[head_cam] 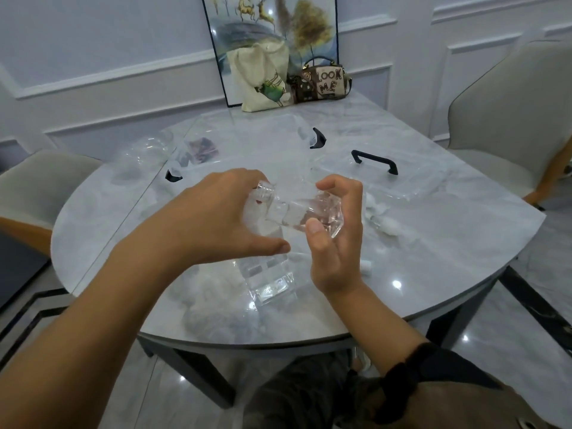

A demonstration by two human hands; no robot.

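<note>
- Head view: left hand (216, 221) is curling its fingers over the threaded neck of the clear bottle (291, 212), with the thumb stretched out below.
- Right hand (335, 239) is gripping the bottle's base, thumb pressing the near side and fingers hooking over the far side.
- Bottle is lying tilted in the air between both hands, above a clear block (272, 283) on the near middle of the marble table (433, 243).

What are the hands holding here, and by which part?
A clear bottle, tipped sideways: the left hand holds its threaded neck end, the right hand pinches its base end.
</note>
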